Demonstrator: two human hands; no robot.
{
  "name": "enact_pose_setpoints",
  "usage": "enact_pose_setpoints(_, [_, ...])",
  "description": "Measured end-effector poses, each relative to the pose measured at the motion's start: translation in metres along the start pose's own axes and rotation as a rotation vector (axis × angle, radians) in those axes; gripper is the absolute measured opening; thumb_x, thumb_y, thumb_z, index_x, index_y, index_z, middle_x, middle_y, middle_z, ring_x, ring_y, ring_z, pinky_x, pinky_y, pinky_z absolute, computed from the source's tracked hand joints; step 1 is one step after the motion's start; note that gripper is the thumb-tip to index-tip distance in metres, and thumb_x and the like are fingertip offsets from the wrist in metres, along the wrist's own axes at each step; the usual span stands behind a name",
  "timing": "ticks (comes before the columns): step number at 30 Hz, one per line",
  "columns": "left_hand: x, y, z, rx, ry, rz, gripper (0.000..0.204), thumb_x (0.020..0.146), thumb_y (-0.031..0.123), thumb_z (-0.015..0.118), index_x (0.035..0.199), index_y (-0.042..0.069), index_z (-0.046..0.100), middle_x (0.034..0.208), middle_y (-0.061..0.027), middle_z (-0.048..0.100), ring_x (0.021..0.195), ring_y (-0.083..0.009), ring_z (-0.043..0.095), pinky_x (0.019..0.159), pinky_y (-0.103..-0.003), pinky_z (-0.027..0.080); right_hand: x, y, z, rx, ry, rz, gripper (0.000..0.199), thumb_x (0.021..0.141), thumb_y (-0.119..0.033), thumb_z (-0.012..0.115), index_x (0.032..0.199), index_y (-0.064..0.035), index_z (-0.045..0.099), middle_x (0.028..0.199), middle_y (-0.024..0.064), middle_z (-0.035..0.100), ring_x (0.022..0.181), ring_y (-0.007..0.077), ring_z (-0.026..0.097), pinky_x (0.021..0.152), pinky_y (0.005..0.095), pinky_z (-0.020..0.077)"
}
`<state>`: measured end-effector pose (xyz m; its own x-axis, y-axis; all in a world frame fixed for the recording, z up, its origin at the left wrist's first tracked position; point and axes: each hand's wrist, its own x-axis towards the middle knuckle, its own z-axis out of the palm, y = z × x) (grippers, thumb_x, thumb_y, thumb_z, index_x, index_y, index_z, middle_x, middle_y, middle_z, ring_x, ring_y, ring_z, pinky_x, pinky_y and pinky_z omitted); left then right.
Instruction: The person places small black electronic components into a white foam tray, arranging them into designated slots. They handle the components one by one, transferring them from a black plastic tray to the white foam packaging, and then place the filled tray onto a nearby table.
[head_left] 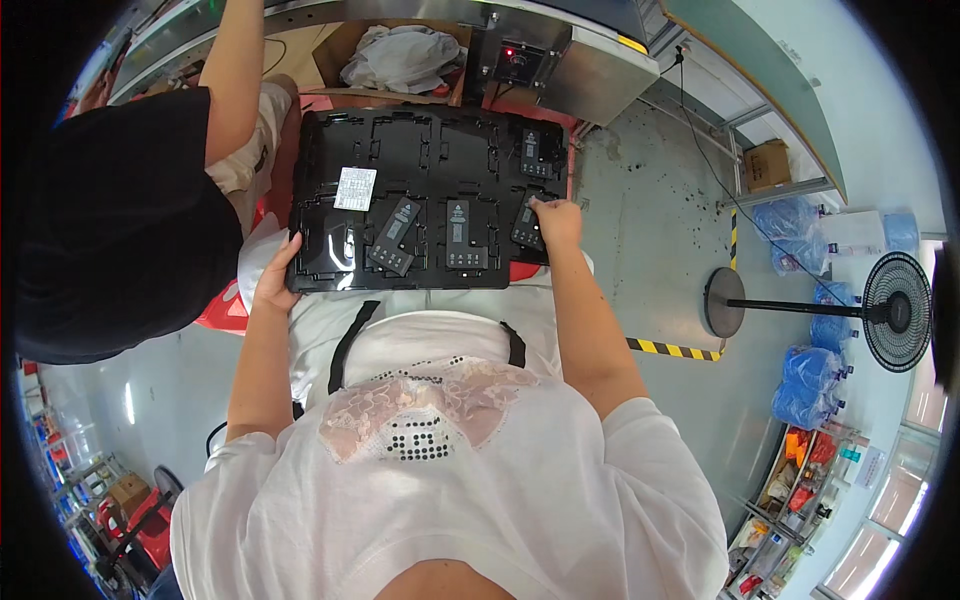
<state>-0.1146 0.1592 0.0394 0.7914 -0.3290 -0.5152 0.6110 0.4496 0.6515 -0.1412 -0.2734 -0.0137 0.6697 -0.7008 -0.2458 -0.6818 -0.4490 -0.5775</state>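
Observation:
A black plastic tray with moulded compartments lies across my lap. My left hand is closed round its left edge near the front corner. At the tray's right front, my right hand pinches the upper end of a flat black L-shaped phone battery, which sits slightly tilted in its compartment. Another battery lies in the compartment behind it. Along the front row, one battery stands straight in its slot and one lies askew. A white printed label is on the tray's left part.
A person in a black shirt sits close on my left. Beyond the tray are a cardboard box holding clear plastic bags and a metal machine with a red light. To the right stands a fan, with blue water bottles by the wall.

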Motion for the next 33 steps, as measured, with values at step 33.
enact_pose_setpoints(33, [0.009, 0.0, 0.005, -0.079, -0.037, -0.081, 0.034, 0.089, 0.019, 0.054, 0.121, 0.008, 0.048, 0.108, -0.006, 0.059, 0.092, -0.0176, 0.061, 0.077, -0.033, 0.052, -0.05, 0.035, -0.03, 0.287, 0.218, -0.214, 0.042, 0.078, -0.037, 0.063, 0.084, 0.0045, 0.065, 0.078, 0.0146, 0.066, 0.072, 0.02, 0.062, 0.068, 0.0304, 0.0464])
